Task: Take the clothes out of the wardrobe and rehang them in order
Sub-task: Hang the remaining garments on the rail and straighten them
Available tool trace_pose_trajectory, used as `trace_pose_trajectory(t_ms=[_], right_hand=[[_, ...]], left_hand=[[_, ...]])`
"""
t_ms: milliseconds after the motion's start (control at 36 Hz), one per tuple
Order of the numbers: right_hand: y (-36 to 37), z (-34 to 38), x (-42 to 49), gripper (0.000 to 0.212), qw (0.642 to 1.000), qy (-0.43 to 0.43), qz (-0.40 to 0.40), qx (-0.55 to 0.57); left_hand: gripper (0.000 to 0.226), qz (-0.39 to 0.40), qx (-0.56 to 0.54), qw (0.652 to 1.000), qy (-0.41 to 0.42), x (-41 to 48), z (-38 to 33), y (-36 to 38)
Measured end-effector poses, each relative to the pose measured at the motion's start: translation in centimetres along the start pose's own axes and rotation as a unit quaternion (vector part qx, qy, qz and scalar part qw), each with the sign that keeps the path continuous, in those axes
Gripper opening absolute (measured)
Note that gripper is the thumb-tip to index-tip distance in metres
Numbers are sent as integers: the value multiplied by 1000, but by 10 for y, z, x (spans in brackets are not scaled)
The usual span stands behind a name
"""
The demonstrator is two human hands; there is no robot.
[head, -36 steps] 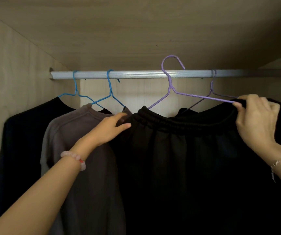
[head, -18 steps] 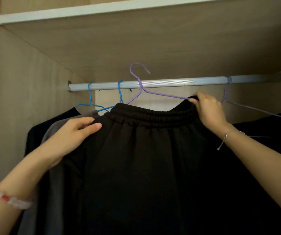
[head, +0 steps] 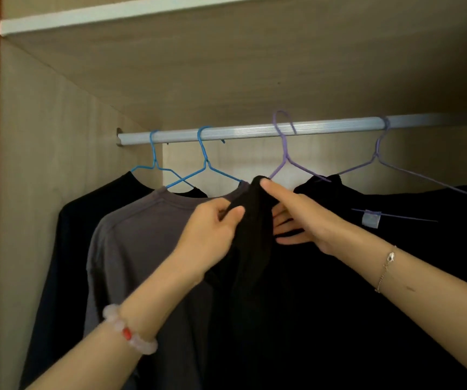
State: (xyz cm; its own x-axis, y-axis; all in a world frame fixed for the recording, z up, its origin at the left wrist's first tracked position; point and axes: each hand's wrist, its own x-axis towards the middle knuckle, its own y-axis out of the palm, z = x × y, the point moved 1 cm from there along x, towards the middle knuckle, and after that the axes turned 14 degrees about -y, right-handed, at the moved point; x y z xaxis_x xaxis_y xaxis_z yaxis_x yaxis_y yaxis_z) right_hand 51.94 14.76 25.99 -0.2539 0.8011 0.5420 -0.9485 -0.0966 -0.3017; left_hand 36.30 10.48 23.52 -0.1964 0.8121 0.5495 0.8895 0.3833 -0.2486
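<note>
No text can be read; the garment tag point(head: 371, 219) is blurred

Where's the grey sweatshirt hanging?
Head view, left half: the grey sweatshirt hangs second from left on the silver rod, on a blue wire hanger, beside the black garment the left hand grips.

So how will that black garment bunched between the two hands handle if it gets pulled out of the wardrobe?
Probably floppy: the black garment gathers into a narrow bunch where the left hand and right hand pinch it. It is likely light, since the thin wire purple hanger seems to carry it with straight arms. It may slip off that wire easily.
</note>
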Motion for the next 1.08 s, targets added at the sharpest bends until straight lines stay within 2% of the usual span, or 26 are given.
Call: trace_pose_trajectory(t_ms=[83, 194, 333, 361, 417, 444, 500, 556, 667, 750, 861, 1000, 1083], right_hand=[[-4, 7, 2, 42, 998, -2, 8, 60], [-9, 11, -3, 7, 997, -23, -31, 69], [-14, 21, -7, 17, 996, -43, -8, 84], [-14, 24, -8, 18, 996, -45, 0, 76], [-16, 30, -10, 19, 997, -48, 18, 66], [-16, 32, -10, 20, 996, -49, 26, 66], [-17, 35, -11, 22, 996, -50, 32, 67], [-18, 35, -8, 21, 997, -42, 15, 68], [-23, 29, 3, 15, 998, -22, -34, 42], [-31, 26, 14, 13, 998, -19, -54, 4], [-46, 31, 30, 16, 995, -30, -89, -17], [-59, 43, 50, 8, 991, -44, -109, -68], [-62, 42, 60, 17, 986, -38, -108, -120]], left_hand=[[27, -14, 37, 999, 37, -5, -4, 21], [25, 32, 33, 998, 52, -15, -7, 41], [27, 102, -2, 993, 63, -23, -17, 26], [30, 95, 12, 993, 72, -20, -20, 17], [33, 18, 96, 989, 108, -7, -20, -6], [32, -44, 163, 978, 124, 2, -19, -18], [22, -165, 291, 934, 126, 22, -14, -40], [27, -219, 392, 888, 98, 43, -3, -58], [49, -189, 540, 820, -21, 65, 25, -85], [55, -167, 587, 791, -32, 62, 36, -94], [39, -194, 540, 819, -7, 53, 35, -99], [43, -158, 482, 861, -21, 48, 31, -94], [40, -138, 439, 888, -12, 48, 36, -88]])
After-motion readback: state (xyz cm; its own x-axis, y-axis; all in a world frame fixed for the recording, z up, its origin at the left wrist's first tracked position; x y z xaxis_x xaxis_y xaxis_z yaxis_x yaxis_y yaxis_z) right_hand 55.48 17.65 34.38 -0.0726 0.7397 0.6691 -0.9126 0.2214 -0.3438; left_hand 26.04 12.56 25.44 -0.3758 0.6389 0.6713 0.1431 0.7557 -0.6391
